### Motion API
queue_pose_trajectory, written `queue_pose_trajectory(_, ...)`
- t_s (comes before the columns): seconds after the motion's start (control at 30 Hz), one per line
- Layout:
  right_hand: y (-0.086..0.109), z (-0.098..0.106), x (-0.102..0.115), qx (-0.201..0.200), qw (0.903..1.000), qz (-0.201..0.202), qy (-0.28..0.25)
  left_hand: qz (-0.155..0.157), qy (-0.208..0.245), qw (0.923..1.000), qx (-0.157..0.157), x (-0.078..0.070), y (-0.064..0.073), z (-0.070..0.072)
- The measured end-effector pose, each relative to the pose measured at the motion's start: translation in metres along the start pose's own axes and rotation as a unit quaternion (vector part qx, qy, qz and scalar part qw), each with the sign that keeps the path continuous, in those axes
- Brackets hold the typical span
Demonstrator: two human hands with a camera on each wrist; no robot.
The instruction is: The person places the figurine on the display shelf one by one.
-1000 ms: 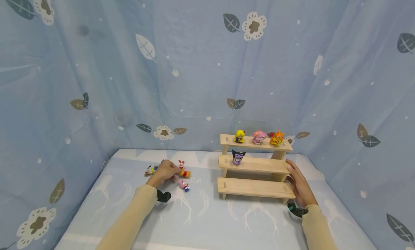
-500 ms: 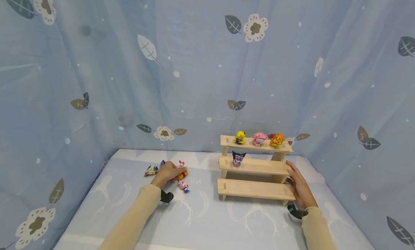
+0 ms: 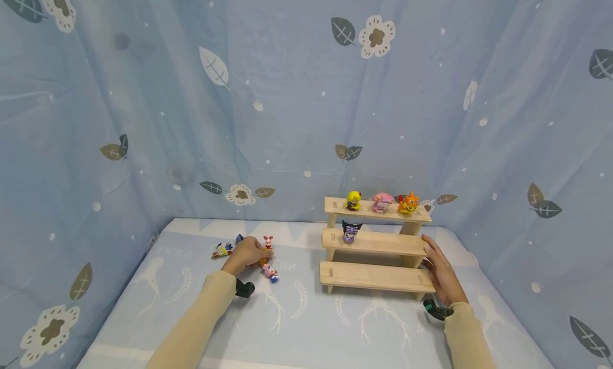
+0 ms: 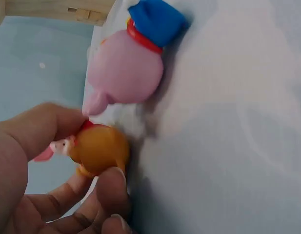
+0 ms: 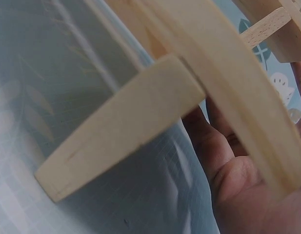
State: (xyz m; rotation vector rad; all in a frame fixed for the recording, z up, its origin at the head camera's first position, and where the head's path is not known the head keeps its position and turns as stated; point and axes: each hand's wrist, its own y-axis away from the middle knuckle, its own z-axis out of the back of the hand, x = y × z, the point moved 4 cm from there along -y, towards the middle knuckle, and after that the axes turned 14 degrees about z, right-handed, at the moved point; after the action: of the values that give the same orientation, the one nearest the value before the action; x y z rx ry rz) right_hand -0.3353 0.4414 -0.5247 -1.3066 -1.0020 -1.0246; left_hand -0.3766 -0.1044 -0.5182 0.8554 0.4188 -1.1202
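Note:
In the head view my left hand (image 3: 248, 253) is at the left group of small toy figurines. The left wrist view shows its thumb and fingers pinching an orange-yellow toy figurine (image 4: 101, 148) with a red top, close to the tabletop. Beside it lies a pink figurine (image 4: 126, 70) with blue and red parts. A small pink-eared figurine (image 3: 268, 242) stands just behind the hand. My right hand (image 3: 441, 273) holds the right side of a three-step wooden display stand (image 3: 378, 276), its fingers reaching up to the middle shelf's end.
Yellow-haired (image 3: 353, 201), pink (image 3: 382, 202) and orange (image 3: 409, 203) figurines stand on the top shelf. A purple figurine with black ears (image 3: 351, 232) is on the middle shelf. Farther left lie a multicoloured figurine (image 3: 222, 250) and a blue one (image 3: 240, 240). A patterned curtain (image 3: 287, 119) surrounds the table.
My left hand has shifted slightly right onto the orange-yellow figurine and closed its fingers on it; that figurine now sits more under the hand. The right hand stays on the stand.

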Motion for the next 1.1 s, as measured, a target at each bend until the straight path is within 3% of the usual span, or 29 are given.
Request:
queue_pose_trajectory(0.13,-0.001,0.001,-0.001,0.001,1.0,0.001,0.002,0.0,0.014,0.9998,0.017,0.006,0.002,0.005)
queue_pose_trajectory(0.3,0.0,0.001,0.0,0.004,1.0,0.003,0.002,0.002,-0.047,0.9989,0.004,0.01,0.003,0.011)
queue_pose_trajectory(0.43,0.0,0.001,0.001,0.006,1.0,0.006,-0.005,-0.029,-0.09,0.995,-0.032,0.006,0.003,0.016)
queue_pose_trajectory(0.53,0.0,0.001,0.002,0.003,0.9999,0.005,-0.008,-0.066,-0.086,0.9936,-0.031,0.001,0.004,0.017)
queue_pose_trajectory(0.77,0.001,-0.001,0.001,0.001,1.0,-0.004,-0.003,-0.122,-0.052,0.9894,0.059,-0.002,0.006,0.01)
queue_pose_trajectory(0.93,0.002,-0.002,0.001,-0.001,1.0,-0.006,-0.002,-0.185,-0.079,0.9739,0.105,-0.004,0.009,0.008)
queue_pose_trajectory(1.1,0.002,-0.001,0.003,0.002,1.0,-0.001,-0.005,-0.237,-0.123,0.9552,0.129,-0.008,0.013,0.011)
